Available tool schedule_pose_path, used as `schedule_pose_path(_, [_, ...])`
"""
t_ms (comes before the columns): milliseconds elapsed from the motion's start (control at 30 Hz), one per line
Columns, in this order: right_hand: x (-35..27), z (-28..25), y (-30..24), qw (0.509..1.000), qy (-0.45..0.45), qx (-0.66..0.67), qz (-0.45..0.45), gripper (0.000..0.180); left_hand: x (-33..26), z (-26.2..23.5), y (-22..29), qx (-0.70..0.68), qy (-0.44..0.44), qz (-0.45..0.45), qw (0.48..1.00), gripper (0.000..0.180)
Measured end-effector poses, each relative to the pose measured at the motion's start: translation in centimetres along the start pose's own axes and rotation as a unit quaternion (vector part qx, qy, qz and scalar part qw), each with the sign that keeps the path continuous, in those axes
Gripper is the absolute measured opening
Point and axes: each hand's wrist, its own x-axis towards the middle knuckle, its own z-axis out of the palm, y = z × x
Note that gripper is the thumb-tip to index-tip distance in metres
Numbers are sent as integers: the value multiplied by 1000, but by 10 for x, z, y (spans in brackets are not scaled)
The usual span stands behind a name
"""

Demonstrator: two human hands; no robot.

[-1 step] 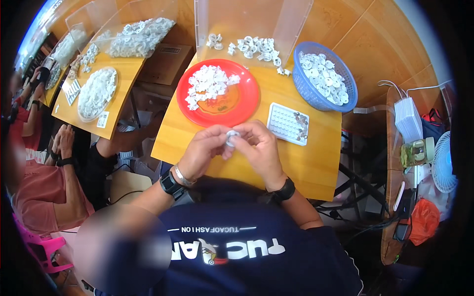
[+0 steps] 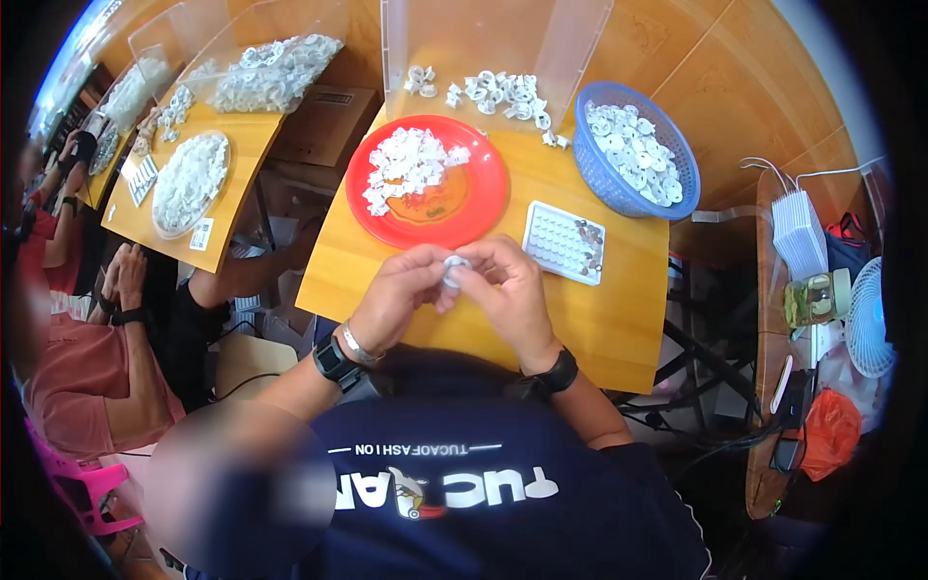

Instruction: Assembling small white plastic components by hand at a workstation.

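Note:
Both my hands meet over the near part of the yellow table, pinching one small round white plastic part (image 2: 452, 270) between them. My left hand (image 2: 401, 290) grips it from the left with thumb and fingers. From the other side, my right hand (image 2: 506, 295) closes on the same part, and the fingers hide much of it. Just beyond sits a red plate (image 2: 488, 198) with a heap of small white plastic pieces (image 2: 416, 162). Right of my hands lies a white tray (image 2: 553, 253) with rows of round cavities; small dark metal bits (image 2: 588, 242) fill its right side.
A blue basket (image 2: 592, 164) of round white parts stands at the table's far right. White parts (image 2: 503, 95) lie by a clear plastic bin (image 2: 483, 48) at the back. Leftward, a person (image 2: 106, 358) sits by another table with white parts. A side shelf (image 2: 768, 406) holds a fan (image 2: 870, 314).

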Motion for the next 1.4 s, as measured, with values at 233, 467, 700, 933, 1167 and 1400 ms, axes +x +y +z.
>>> schedule_pose_path(233, [0,4,2,998,-11,57,0,8,0,0,-2,45,-3,13,999,22])
schedule_pose_path(467, [0,6,-7,998,6,3,-57,2,3,5,-2,45,18,7,999,22])
schedule_pose_path(700, [-1,1,2,999,19,4,-49,5,4,7,0,2,-4,-5,1000,21])
schedule_pose_path(933, [2,-4,1,997,8,-70,-35,15,8,-2,-12,-111,-8,-16,994,15])
schedule_pose_path(1167, [1,0,-16,986,17,-156,-63,17,5,1,-3,-70,8,-27,997,15])
schedule_pose_path(1400, [2,0,-18,958,9,-251,-136,16,2,8,-1,-3,22,-19,1000,18])
